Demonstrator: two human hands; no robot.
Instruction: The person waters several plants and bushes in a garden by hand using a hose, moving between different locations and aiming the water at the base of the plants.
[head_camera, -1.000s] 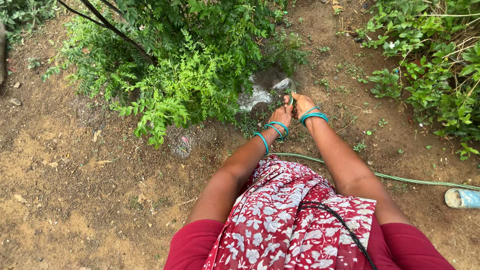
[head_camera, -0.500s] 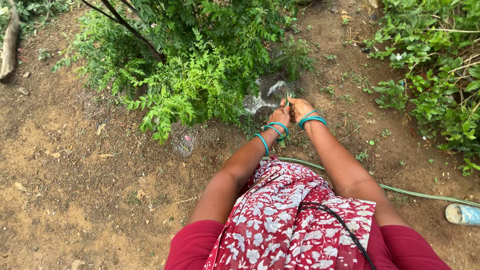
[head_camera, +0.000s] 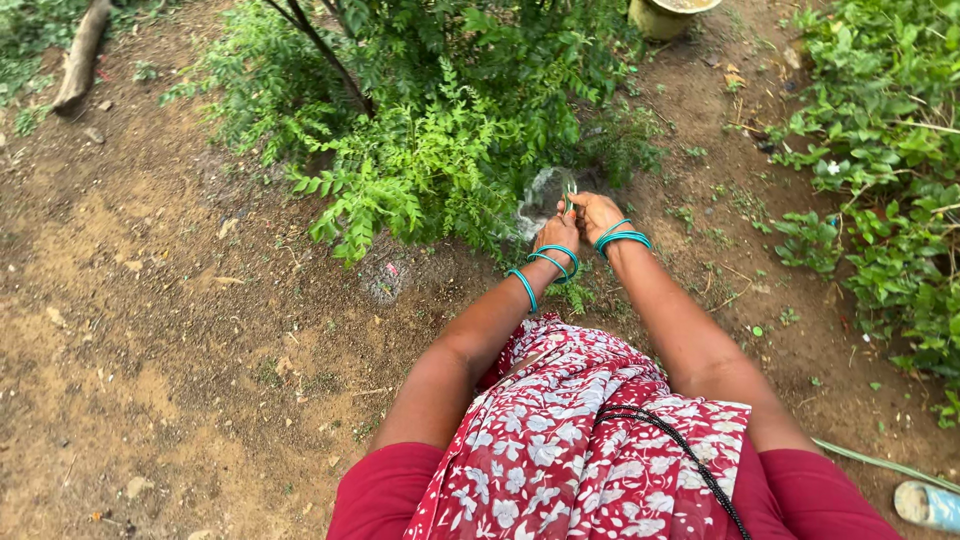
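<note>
— Ground (head_camera: 150, 330)? Bare brown dirt, crumbly, outdoors.
— Hands? Left hand (head_camera: 560, 232) and right hand (head_camera: 597, 212) both pinch a green hose (head_camera: 568, 190) at twelve o'clock, spraying water under a leafy bush (head_camera: 430, 150).

Daylight, soft and even, overcast in character; no single direction of light evident. Shadows faint and diffuse, darkest under the leafy shrub (head_camera: 440, 130) and beneath the forearms. No harsh glare; a pale sheen on the spray of water (head_camera: 540, 195) near the hands, which reads blurred and smeared. Bare soil (head_camera: 150, 330) sharp and well exposed, colours saturated. Wide-angle stretching toward the corners; red clothing (head_camera: 580, 440) at the bottom edge slightly soft.
</note>
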